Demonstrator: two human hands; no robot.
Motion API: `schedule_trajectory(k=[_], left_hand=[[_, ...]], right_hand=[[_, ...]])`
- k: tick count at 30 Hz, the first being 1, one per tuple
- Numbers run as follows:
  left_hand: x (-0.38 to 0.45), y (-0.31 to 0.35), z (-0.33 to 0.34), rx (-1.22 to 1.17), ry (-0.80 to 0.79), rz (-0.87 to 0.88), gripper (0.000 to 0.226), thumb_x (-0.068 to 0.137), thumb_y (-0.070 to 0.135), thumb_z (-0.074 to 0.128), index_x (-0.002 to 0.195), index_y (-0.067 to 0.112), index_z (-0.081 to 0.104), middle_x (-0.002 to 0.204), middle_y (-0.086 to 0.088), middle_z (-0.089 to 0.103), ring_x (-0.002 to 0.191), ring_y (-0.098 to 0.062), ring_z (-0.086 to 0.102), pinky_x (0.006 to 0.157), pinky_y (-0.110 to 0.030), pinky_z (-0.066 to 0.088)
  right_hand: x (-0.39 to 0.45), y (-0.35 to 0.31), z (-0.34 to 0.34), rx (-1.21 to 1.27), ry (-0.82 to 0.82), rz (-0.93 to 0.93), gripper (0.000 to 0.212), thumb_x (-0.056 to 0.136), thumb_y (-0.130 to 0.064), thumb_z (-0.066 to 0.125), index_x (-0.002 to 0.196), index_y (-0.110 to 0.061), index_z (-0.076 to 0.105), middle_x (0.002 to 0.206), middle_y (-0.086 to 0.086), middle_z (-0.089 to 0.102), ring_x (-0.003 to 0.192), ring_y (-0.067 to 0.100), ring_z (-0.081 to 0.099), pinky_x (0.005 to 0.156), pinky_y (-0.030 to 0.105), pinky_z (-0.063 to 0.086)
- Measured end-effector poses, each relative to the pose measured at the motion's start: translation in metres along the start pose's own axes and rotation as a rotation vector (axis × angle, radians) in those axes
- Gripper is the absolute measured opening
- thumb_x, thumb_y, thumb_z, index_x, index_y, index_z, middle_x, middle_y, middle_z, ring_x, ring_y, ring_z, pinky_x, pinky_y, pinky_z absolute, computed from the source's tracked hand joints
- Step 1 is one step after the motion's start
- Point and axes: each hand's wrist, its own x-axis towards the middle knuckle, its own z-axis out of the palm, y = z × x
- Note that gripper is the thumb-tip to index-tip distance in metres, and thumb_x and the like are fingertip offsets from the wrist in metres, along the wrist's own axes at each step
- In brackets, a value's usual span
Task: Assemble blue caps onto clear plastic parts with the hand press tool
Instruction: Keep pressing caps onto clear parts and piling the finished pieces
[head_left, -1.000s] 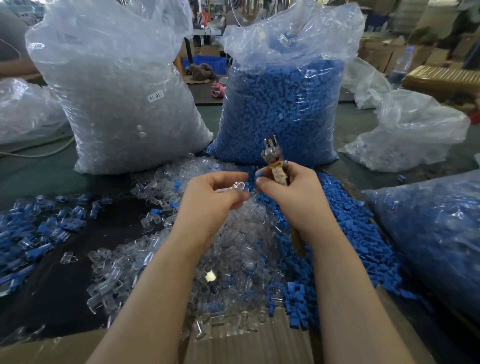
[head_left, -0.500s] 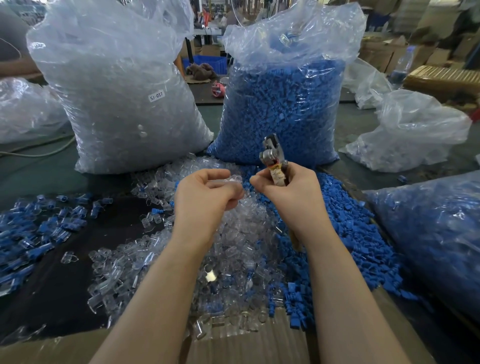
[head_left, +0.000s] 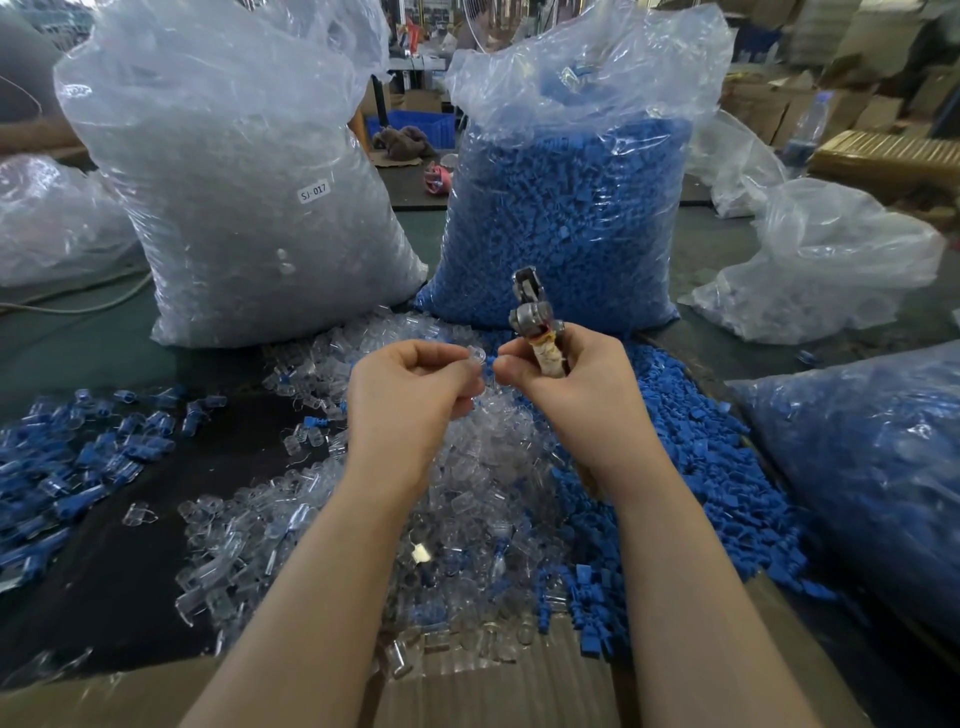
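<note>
head view, dark worktable (head_left: 130, 561), cardboard boxes (head_left: 769, 98) behind

Factory assembly floor.
We note bulk bags of clear parts (head_left: 249, 208) and blue caps (head_left: 566, 218), cardboard cartons (head_left: 857, 104) stacked far right.

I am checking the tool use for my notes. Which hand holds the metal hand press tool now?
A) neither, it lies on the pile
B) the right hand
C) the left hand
B: the right hand grips the hand press tool upright by its wrapped handle, while the left hand pinches a clear plastic part.
</note>
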Motion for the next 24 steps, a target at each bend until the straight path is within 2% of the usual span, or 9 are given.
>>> schedule_trajectory(k=[2,5,10,15,22,24], left_hand=[[-0.0007,0.0007,0.0003,0.018,0.000,0.007,0.011,0.077,0.001,0.076,0.078,0.011,0.071,0.063,-0.002,0.072,0.067,-0.015,0.071,0.061,-0.022,0.058],[-0.0022,0.0017,0.0004,0.044,0.006,0.021,0.013,0.076,0.002,0.076,0.074,0.013,0.072,0.061,-0.002,0.071,0.064,-0.016,0.067,0.059,-0.023,0.056],[-0.0039,0.0036,0.0026,0.014,0.010,0.013,0.012,0.078,0.004,0.077,0.075,0.014,0.072,0.061,0.000,0.072,0.067,-0.017,0.070,0.062,-0.023,0.058],[-0.0053,0.0034,0.0050,0.050,0.029,0.061,0.011,0.078,0.008,0.078,0.076,0.018,0.074,0.064,0.000,0.073,0.070,-0.020,0.072,0.064,-0.026,0.060],[-0.0067,0.0036,0.0064,0.181,0.040,0.177,0.015,0.076,0.017,0.081,0.070,0.029,0.074,0.065,0.008,0.072,0.067,-0.010,0.071,0.071,-0.038,0.061],[-0.0079,0.0043,0.0064,0.220,0.049,0.213,0.016,0.077,0.019,0.081,0.071,0.032,0.074,0.066,0.012,0.072,0.066,-0.007,0.070,0.070,-0.037,0.061]], right_hand=[[0.0009,0.0004,0.0012,-0.045,0.032,-0.013,0.011,0.081,-0.022,0.079,0.078,-0.021,0.069,0.074,-0.004,0.071,0.070,0.007,0.064,0.067,0.027,0.053],[0.0016,0.0008,0.0020,-0.066,0.071,-0.030,0.014,0.081,-0.027,0.080,0.074,-0.024,0.067,0.070,-0.007,0.069,0.066,0.005,0.061,0.066,0.029,0.052],[0.0026,0.0031,0.0024,-0.133,0.104,-0.049,0.010,0.083,-0.028,0.076,0.080,-0.020,0.069,0.072,-0.004,0.069,0.073,0.018,0.065,0.073,0.047,0.055],[0.0023,0.0046,0.0033,-0.177,0.116,-0.065,0.010,0.083,-0.029,0.073,0.081,-0.020,0.069,0.070,-0.006,0.068,0.069,0.013,0.063,0.069,0.044,0.055],[0.0029,0.0039,0.0039,-0.179,0.098,-0.059,0.008,0.081,-0.029,0.071,0.079,-0.022,0.068,0.063,-0.011,0.063,0.058,0.005,0.055,0.057,0.033,0.047],[0.0025,0.0023,0.0030,-0.131,0.067,-0.045,0.004,0.082,-0.025,0.071,0.081,-0.021,0.069,0.064,-0.010,0.065,0.059,0.007,0.057,0.059,0.037,0.050]])
